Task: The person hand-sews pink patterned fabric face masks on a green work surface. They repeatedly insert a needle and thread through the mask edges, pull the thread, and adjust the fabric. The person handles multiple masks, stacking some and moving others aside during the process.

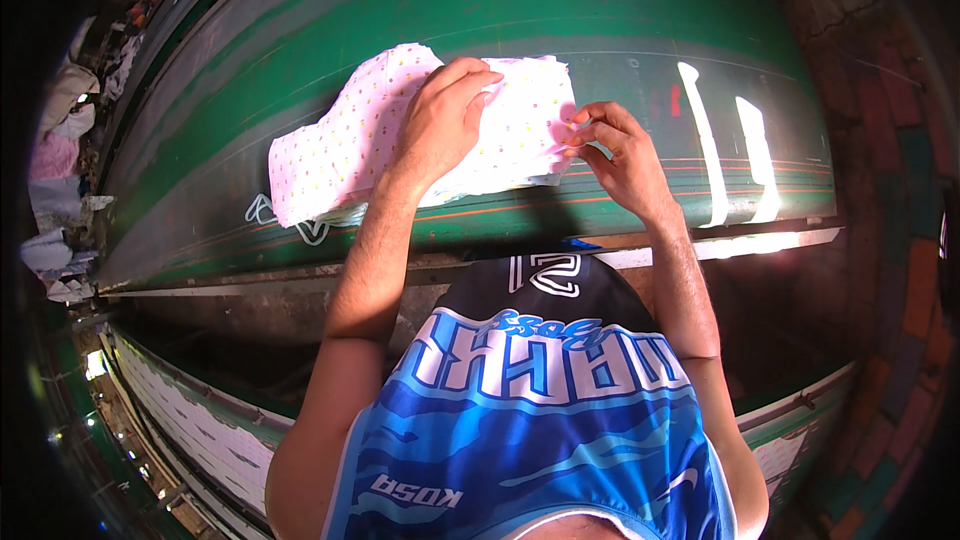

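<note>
A pale pink cloth [335,155] with small coloured dots lies on the green table, its right part glaring in the sunlight. Other pale layers show beneath its near edge. My left hand [445,120] rests on the middle of the cloth, fingers bent and the thumb apart from them. At the cloth's right edge, my right hand [615,145] pinches the fabric between thumb and fingertips. What lies under my left palm is hidden.
The long green table [640,10] has a worn grey surface and orange lines along its near side. White loop shapes [312,232] show by the cloth's lower left corner. Crumpled fabric pieces [60,155] are heaped at the far left. Coloured bricks [915,310] line the right side.
</note>
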Demonstrator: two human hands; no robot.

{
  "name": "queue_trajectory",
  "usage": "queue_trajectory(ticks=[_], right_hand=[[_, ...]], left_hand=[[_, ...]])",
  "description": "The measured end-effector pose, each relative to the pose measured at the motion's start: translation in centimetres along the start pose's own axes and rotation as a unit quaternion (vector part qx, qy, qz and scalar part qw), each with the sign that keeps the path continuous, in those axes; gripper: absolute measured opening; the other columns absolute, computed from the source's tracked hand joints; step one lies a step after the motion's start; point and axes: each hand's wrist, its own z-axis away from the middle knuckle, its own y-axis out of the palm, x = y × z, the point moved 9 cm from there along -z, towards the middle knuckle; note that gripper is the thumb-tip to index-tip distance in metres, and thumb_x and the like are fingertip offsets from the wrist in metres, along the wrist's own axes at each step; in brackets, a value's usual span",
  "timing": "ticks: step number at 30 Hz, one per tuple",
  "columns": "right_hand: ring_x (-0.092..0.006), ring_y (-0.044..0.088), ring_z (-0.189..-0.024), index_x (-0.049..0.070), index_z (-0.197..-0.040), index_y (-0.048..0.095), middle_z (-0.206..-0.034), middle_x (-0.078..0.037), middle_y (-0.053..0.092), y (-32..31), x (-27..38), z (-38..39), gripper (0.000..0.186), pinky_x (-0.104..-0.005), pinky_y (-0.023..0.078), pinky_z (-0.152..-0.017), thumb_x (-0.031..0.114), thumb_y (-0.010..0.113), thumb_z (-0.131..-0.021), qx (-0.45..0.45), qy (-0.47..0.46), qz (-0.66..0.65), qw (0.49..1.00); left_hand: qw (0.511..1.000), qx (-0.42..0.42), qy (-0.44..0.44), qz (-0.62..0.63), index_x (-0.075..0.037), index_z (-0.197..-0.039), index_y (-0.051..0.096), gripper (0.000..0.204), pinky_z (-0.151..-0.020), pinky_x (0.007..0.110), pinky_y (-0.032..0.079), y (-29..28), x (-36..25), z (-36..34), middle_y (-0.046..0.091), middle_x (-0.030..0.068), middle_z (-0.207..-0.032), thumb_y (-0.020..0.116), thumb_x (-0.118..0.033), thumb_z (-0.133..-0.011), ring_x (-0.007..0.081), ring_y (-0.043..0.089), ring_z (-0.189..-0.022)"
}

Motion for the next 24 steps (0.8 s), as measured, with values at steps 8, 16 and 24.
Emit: queue_trajectory(ticks=[8,16,24], right_hand=[[-0.034,0.071,-0.119,0.001,-0.107,0.074,-0.127,-0.013,0.075,-0.4,1.2,-0.9,0.021,-0.0436,0.063,-0.097,-0.006,0.081,-0.089,-0.013,-0.06,0.04,0.997],[-0.0289,0.072,-0.108,0.006,-0.113,0.081,-0.128,-0.009,0.078,-0.3,2.0,-1.5,0.027,-0.0397,0.064,-0.089,-0.004,0.082,-0.088,-0.023,-0.108,0.091,0.99],[-0.0218,0.071,-0.092,0.014,-0.12,0.086,-0.132,-0.008,0.08,-1.0,1.8,0.4,0.037,-0.0355,0.063,-0.081,-0.002,0.087,-0.087,-0.122,-0.098,0.107,0.982]], left_hand=[[0.996,0.014,0.081,0.044,-0.005,-0.123,0.079,0.028,-0.098,0.042,0.061,0.5,-5.1,1.5,0.076,0.0128,-0.121,0.083,-0.008,-0.095,0.0289,0.075,-0.112],[0.998,0.007,0.026,0.065,-0.004,-0.125,0.077,0.035,-0.077,0.04,0.064,2.9,-4.4,2.0,0.081,0.0131,-0.099,0.085,-0.004,-0.091,0.028,0.078,-0.086],[0.972,0.024,-0.12,0.203,-0.003,-0.118,0.077,0.022,-0.069,0.028,0.061,3.0,-1.5,1.2,0.081,0.007,-0.095,0.081,0.001,-0.097,0.0121,0.075,-0.081]])
